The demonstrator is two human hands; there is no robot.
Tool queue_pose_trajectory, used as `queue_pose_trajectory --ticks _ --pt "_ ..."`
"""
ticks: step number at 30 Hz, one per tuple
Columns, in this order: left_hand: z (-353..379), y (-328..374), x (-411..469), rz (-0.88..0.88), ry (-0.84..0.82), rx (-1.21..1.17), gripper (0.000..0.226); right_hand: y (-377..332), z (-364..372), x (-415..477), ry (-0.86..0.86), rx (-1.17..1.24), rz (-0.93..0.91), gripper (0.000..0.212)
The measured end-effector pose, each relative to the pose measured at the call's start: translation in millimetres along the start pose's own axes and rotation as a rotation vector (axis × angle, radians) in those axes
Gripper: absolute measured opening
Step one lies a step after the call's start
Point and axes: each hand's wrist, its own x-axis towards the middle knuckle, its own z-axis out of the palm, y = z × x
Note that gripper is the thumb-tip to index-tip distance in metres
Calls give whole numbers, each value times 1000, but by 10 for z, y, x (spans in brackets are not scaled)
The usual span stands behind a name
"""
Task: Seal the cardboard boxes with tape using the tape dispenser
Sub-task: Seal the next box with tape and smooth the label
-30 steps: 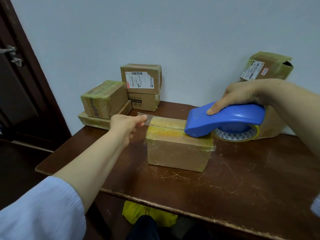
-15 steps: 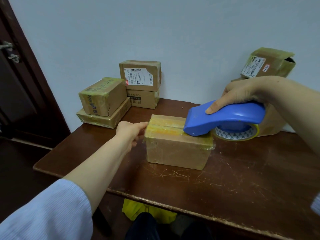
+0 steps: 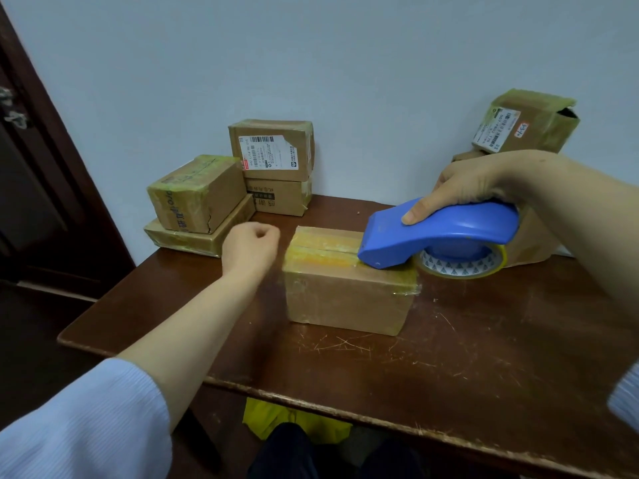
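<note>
A small cardboard box [image 3: 345,299] with yellowish tape over its top stands in the middle of the brown table [image 3: 466,357]. My right hand [image 3: 473,184] grips the blue tape dispenser [image 3: 435,233], whose nose rests on the box's top near the right end; its tape roll [image 3: 463,264] hangs past the box's right side. My left hand [image 3: 250,248] is curled into a loose fist just left of the box, a small gap from its left end, holding nothing.
Several taped boxes [image 3: 273,167] are stacked at the back left against the wall. More boxes [image 3: 525,126] stand at the back right behind my right arm. A dark door [image 3: 38,174] is at the left. Yellow cloth [image 3: 294,423] lies under the table's front edge.
My left hand pressed the tape end down over the box's left end, then let go and drew back to the left, curling shut. The dispenser stays on the box top.
</note>
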Motion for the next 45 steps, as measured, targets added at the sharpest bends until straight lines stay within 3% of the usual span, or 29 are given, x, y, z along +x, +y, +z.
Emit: queue_pose_trajectory --ticks 3,5,11,15,17,22,24,29,37,42,45 --pt "125 239 -74 124 -144 276 41 -18 -11 -13 -3 8 8 51" --pt "253 239 -71 151 -185 469 38 8 6 -29 2 3 14 57" --pt "212 317 154 178 -299 507 34 98 71 -90 159 39 -104 59" --pt "377 465 174 387 -234 817 27 175 203 -115 134 112 -227 47" --pt "486 530 123 434 -296 809 34 182 258 -140 120 141 -256 54" --pt "563 449 35 433 -420 896 58 277 350 -173 -46 -34 -294 111" --pt "544 440 32 437 -433 908 59 320 384 -196 -98 -90 -329 110" --pt "579 452 40 437 -455 935 60 453 465 -178 -16 -53 -405 91" --pt "653 477 147 435 -463 919 79 1232 402 -456 -113 13 -328 89" --pt "617 509 110 430 -484 950 82 1239 545 -379 -148 -4 -305 90" --pt "570 564 5 590 -351 1061 70 1171 581 -318 -161 -38 -292 91"
